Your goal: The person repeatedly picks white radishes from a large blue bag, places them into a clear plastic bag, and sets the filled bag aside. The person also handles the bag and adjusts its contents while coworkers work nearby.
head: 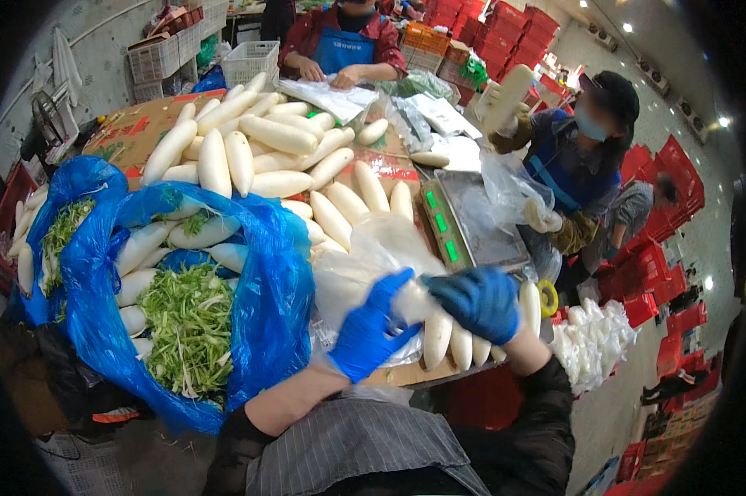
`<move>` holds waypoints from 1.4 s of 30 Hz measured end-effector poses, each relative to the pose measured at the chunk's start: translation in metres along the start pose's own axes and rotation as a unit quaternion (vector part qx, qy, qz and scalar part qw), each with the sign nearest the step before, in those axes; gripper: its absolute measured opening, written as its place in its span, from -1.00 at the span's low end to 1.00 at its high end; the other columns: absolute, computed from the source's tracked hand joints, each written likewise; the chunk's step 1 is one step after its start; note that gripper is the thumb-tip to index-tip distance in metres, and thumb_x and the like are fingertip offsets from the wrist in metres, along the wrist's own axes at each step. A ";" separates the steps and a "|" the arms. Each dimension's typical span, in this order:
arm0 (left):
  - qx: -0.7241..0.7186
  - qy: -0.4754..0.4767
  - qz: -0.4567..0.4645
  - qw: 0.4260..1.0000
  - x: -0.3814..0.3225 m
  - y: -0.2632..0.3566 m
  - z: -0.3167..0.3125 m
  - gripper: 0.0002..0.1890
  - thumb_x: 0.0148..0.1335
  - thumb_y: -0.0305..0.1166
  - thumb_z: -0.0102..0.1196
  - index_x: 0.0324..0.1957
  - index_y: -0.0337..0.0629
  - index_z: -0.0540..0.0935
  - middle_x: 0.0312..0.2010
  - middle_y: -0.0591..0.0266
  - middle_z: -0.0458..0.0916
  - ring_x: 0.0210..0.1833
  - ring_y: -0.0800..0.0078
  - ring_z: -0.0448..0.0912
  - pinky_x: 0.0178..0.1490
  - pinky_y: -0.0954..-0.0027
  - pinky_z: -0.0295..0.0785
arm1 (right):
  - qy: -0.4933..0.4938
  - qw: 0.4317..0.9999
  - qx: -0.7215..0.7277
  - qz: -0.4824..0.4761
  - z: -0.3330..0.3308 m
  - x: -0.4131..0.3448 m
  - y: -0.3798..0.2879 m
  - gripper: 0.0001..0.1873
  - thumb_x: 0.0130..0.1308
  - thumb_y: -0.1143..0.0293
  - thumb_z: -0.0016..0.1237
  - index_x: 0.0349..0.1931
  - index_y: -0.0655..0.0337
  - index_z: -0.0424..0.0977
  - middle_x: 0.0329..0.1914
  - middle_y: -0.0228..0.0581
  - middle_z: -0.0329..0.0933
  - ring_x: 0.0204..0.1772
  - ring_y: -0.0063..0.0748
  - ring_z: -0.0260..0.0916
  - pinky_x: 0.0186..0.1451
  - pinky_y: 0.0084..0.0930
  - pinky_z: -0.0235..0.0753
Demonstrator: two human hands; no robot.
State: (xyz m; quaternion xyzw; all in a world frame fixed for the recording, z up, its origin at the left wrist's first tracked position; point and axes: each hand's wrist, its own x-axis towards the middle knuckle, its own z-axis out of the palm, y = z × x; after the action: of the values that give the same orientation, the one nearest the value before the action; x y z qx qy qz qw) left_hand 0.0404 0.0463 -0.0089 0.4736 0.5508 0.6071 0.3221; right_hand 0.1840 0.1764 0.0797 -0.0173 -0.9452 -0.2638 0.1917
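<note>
My right hand (478, 304), in a dark blue glove, is closed on the gathered end of a clear plastic bag (342, 282). My left hand (370, 328), in a bright blue glove, curves around the bag's blurred neck with thumb and forefinger apart. Whether it grips the plastic is unclear. The bag lies toward the pile of white radishes (277, 133), and a pale rounded shape shows through it. Beneath my right hand, several white radishes (436, 341) lie side by side at the table's near edge.
A blue plastic bag (274, 297) at left holds radishes and chopped greens (190, 325). A scale (481, 217) with green displays stands beyond my right hand. One co-worker (565, 149) holds a radish and bag; another (342, 49) handles flat bags. Bagged radishes (593, 341) are stacked at right.
</note>
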 end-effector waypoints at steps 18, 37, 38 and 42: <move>0.159 0.047 0.151 0.975 -0.020 -0.006 -0.008 -0.60 0.08 -0.42 0.14 0.02 -0.01 0.52 -0.16 0.07 0.55 -0.20 0.02 0.56 -0.13 0.17 0.47 | 0.060 0.852 0.445 0.268 0.180 -0.017 -0.118 -0.49 0.14 0.31 -0.06 0.09 0.28 0.18 0.03 0.07 0.28 -0.06 -0.02 0.41 0.04 -0.28 0.38; 0.362 0.536 -0.064 0.760 -0.155 -0.139 -0.209 -0.88 0.24 -0.40 0.10 -0.23 -0.21 0.61 -0.40 0.23 0.61 -0.45 0.49 0.52 -0.37 0.43 0.40 | 0.061 0.232 0.749 0.617 0.103 -0.002 -0.036 -0.57 0.37 0.07 -0.19 -0.03 0.23 0.50 -0.15 -0.32 0.56 -0.21 -0.42 0.48 -0.17 -0.50 0.47; 0.353 0.536 -0.070 0.764 -0.154 -0.139 -0.210 -0.89 0.24 -0.41 0.10 -0.24 -0.21 0.61 -0.40 0.23 0.61 -0.44 0.49 0.53 -0.38 0.43 0.40 | 0.062 0.234 0.744 0.623 0.103 -0.004 -0.039 -0.58 0.37 0.07 -0.19 -0.03 0.23 0.50 -0.14 -0.31 0.56 -0.19 -0.42 0.48 -0.15 -0.50 0.47; 0.360 0.530 -0.089 0.762 -0.155 -0.135 -0.211 -0.88 0.24 -0.42 0.10 -0.23 -0.23 0.61 -0.36 0.21 0.62 -0.39 0.49 0.56 -0.32 0.44 0.44 | 0.054 0.238 0.732 0.636 0.113 -0.016 -0.046 -0.57 0.39 0.08 -0.21 -0.01 0.25 0.48 -0.11 -0.27 0.55 -0.12 -0.38 0.48 -0.08 -0.47 0.48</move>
State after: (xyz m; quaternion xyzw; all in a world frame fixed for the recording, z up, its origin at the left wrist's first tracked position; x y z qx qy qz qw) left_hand -0.1206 -0.1469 -0.1626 0.1062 0.8516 0.4867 -0.1631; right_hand 0.1525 0.1951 -0.0383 -0.4511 -0.3965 0.7501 0.2769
